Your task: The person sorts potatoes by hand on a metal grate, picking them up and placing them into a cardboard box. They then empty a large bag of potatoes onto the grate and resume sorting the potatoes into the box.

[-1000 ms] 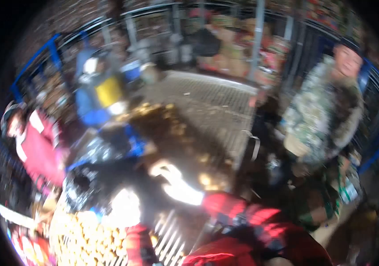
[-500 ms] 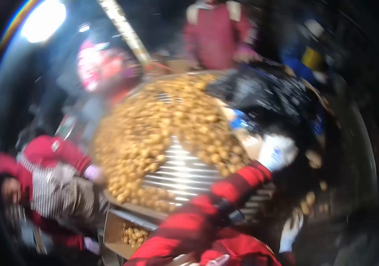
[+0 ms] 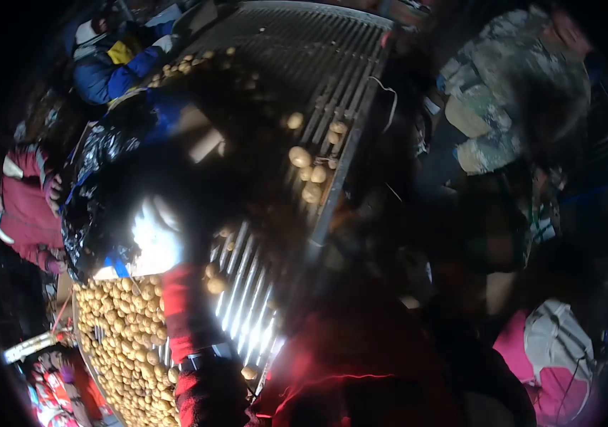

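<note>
My left hand [image 3: 156, 236], in a white glove, is at the edge of a cardboard box [image 3: 206, 144] lined with a black plastic bag [image 3: 94, 196]. The fingers look closed over the box's near edge, though glare washes out their detail. Many potatoes [image 3: 122, 331] lie on the slatted metal table below and left of this hand. A few loose potatoes [image 3: 216, 285] are beside my plaid sleeve. The inside of the box is dark. My right hand does not show.
The metal slatted table [image 3: 297, 43] runs away from me, with several potatoes [image 3: 311, 174] near its right rim. Across the table are a person in blue [image 3: 104, 75] and a person in maroon [image 3: 30, 206]. On the right are a person in camouflage [image 3: 503, 92] and another in pink [image 3: 546, 363].
My view has swung to the right, so the potato pile now sits at lower left. My left hand stays at the box. My right hand, near loose potatoes before, has left view.
</note>
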`<state>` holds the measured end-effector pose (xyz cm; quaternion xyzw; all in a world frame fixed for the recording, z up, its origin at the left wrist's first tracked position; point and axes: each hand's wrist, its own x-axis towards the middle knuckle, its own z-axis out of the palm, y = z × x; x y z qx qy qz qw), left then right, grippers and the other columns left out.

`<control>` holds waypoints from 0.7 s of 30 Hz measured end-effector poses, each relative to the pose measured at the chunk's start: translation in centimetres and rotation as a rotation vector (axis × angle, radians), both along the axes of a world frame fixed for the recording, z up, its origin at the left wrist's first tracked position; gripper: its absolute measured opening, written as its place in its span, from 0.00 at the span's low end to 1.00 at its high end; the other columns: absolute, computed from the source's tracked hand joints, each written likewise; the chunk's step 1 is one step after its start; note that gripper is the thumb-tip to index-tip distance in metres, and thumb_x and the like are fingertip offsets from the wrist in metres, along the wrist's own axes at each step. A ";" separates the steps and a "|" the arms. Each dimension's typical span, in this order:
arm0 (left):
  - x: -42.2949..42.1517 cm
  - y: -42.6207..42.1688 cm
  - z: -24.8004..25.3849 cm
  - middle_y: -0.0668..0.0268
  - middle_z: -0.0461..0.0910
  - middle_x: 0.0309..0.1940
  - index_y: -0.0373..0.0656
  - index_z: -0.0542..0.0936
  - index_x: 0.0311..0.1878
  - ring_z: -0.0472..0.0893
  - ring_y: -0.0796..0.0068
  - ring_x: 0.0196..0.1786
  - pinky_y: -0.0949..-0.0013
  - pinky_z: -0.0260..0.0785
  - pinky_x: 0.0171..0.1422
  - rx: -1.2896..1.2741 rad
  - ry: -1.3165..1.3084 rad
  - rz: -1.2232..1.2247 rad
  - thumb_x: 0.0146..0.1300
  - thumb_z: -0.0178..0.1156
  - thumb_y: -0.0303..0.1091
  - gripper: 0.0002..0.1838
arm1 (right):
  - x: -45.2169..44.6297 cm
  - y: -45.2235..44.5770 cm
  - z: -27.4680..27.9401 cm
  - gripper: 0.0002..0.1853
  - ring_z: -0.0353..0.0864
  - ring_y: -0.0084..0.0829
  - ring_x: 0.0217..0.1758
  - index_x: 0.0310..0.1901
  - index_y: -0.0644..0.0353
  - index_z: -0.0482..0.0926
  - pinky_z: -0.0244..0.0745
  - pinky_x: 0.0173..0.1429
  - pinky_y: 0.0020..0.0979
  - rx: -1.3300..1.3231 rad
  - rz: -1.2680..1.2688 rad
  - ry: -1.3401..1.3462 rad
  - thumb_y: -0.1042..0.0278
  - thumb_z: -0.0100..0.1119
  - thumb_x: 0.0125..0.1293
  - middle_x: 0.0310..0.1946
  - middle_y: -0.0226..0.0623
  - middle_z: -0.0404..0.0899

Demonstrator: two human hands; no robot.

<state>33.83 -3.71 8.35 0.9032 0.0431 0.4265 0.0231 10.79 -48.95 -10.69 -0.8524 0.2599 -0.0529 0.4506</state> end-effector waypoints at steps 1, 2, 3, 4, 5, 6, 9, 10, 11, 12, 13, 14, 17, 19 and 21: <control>0.1 0.0 0.1 0.52 0.83 0.48 0.40 0.82 0.54 0.80 0.50 0.50 0.53 0.72 0.56 -0.008 -0.028 -0.037 0.74 0.55 0.39 0.15 | -0.6 0.3 -2.6 0.14 0.84 0.30 0.48 0.52 0.66 0.82 0.79 0.54 0.30 0.543 -0.064 -0.117 0.65 0.62 0.71 0.46 0.40 0.85; 0.3 0.4 -0.3 0.53 0.83 0.46 0.41 0.81 0.54 0.80 0.51 0.49 0.54 0.72 0.56 -0.026 0.049 0.003 0.74 0.55 0.40 0.15 | -1.2 -0.5 -4.6 0.14 0.84 0.29 0.50 0.52 0.66 0.81 0.79 0.55 0.30 0.812 -0.089 -0.194 0.66 0.62 0.70 0.48 0.39 0.85; 0.6 1.0 -1.3 0.54 0.82 0.46 0.41 0.81 0.55 0.80 0.51 0.49 0.54 0.72 0.56 0.035 -0.017 0.018 0.74 0.55 0.40 0.16 | -1.4 -0.8 -5.5 0.14 0.83 0.29 0.51 0.53 0.66 0.81 0.79 0.56 0.30 1.080 -0.130 -0.259 0.68 0.62 0.70 0.49 0.39 0.84; 0.8 1.4 -2.1 0.54 0.82 0.46 0.42 0.80 0.56 0.80 0.51 0.49 0.54 0.72 0.55 0.099 -0.085 0.036 0.74 0.55 0.41 0.16 | -1.0 -0.6 -5.7 0.15 0.82 0.27 0.53 0.56 0.66 0.79 0.78 0.57 0.29 0.742 -0.012 -0.118 0.71 0.61 0.70 0.51 0.38 0.83; 0.6 1.5 -2.1 0.55 0.81 0.46 0.43 0.79 0.58 0.79 0.52 0.50 0.54 0.72 0.55 0.146 -0.054 0.071 0.74 0.55 0.41 0.16 | -0.3 -0.4 -6.0 0.16 0.81 0.26 0.54 0.58 0.67 0.77 0.77 0.58 0.28 0.404 0.100 0.019 0.75 0.60 0.71 0.52 0.37 0.82; 0.9 2.1 -2.6 0.55 0.81 0.48 0.43 0.78 0.59 0.79 0.52 0.51 0.54 0.72 0.55 0.163 -0.068 0.045 0.75 0.54 0.41 0.17 | 0.9 -0.3 -6.0 0.16 0.81 0.26 0.54 0.58 0.67 0.77 0.77 0.58 0.28 0.410 0.095 0.009 0.75 0.60 0.71 0.52 0.37 0.82; 1.4 3.4 -3.6 0.57 0.81 0.48 0.44 0.78 0.60 0.79 0.54 0.52 0.58 0.72 0.57 0.210 -0.089 0.072 0.76 0.52 0.41 0.17 | 6.5 -0.8 -6.3 0.20 0.81 0.27 0.54 0.63 0.66 0.74 0.77 0.59 0.27 0.077 0.189 -0.159 0.77 0.59 0.71 0.52 0.36 0.82; 1.2 2.8 -3.0 0.59 0.82 0.47 0.43 0.79 0.59 0.79 0.55 0.52 0.54 0.70 0.60 0.074 0.056 0.135 0.77 0.50 0.42 0.18 | 9.3 -1.3 -7.0 0.20 0.81 0.27 0.55 0.63 0.65 0.75 0.76 0.60 0.27 0.365 0.112 -0.272 0.76 0.59 0.71 0.52 0.36 0.82; 1.4 3.0 -3.4 0.59 0.82 0.46 0.44 0.80 0.58 0.79 0.55 0.51 0.52 0.69 0.59 0.030 0.001 0.053 0.75 0.51 0.44 0.18 | 12.3 -1.9 -7.7 0.20 0.80 0.27 0.56 0.64 0.64 0.75 0.75 0.61 0.27 0.656 0.041 -0.375 0.75 0.60 0.71 0.53 0.36 0.82; 1.5 3.3 -3.7 0.60 0.82 0.44 0.45 0.81 0.56 0.79 0.55 0.50 0.50 0.68 0.58 -0.011 -0.051 -0.032 0.73 0.52 0.46 0.19 | 14.9 -1.7 -3.2 0.23 0.79 0.26 0.57 0.66 0.63 0.73 0.75 0.61 0.27 0.262 0.008 -0.230 0.74 0.62 0.70 0.58 0.36 0.80; 0.9 3.9 -3.1 0.60 0.82 0.44 0.45 0.81 0.55 0.79 0.55 0.49 0.50 0.68 0.57 0.006 -0.021 -0.011 0.72 0.53 0.45 0.18 | 17.7 -2.4 0.2 0.26 0.77 0.30 0.61 0.67 0.63 0.72 0.73 0.65 0.31 0.288 -0.020 -0.156 0.72 0.65 0.68 0.62 0.40 0.77; -0.1 3.3 -2.3 0.60 0.82 0.44 0.45 0.81 0.55 0.79 0.55 0.49 0.50 0.68 0.57 0.012 0.013 -0.006 0.71 0.54 0.45 0.18 | 20.1 -2.7 3.0 0.29 0.75 0.35 0.64 0.68 0.63 0.70 0.68 0.70 0.35 0.107 -0.020 -0.237 0.67 0.66 0.68 0.65 0.43 0.74; -2.3 1.9 -1.0 0.60 0.81 0.43 0.46 0.82 0.52 0.78 0.55 0.48 0.51 0.67 0.55 -0.033 0.124 0.038 0.68 0.55 0.45 0.17 | 29.4 -8.3 2.7 0.29 0.70 0.39 0.69 0.71 0.61 0.67 0.63 0.75 0.40 -0.075 0.127 -0.284 0.63 0.60 0.71 0.69 0.43 0.68; -2.4 1.2 -0.2 0.60 0.81 0.42 0.46 0.82 0.51 0.77 0.55 0.47 0.51 0.66 0.53 -0.070 0.173 0.104 0.66 0.57 0.45 0.17 | 37.4 -13.2 -0.3 0.29 0.68 0.39 0.71 0.73 0.61 0.64 0.62 0.76 0.43 0.373 0.194 -0.249 0.63 0.55 0.74 0.73 0.40 0.63; -1.2 0.3 0.4 0.60 0.80 0.42 0.46 0.82 0.50 0.77 0.55 0.47 0.51 0.66 0.52 -0.138 0.180 0.159 0.64 0.58 0.45 0.17 | 43.7 -16.6 -3.1 0.28 0.66 0.39 0.73 0.75 0.60 0.61 0.60 0.77 0.46 0.670 0.171 -0.158 0.63 0.50 0.77 0.77 0.38 0.58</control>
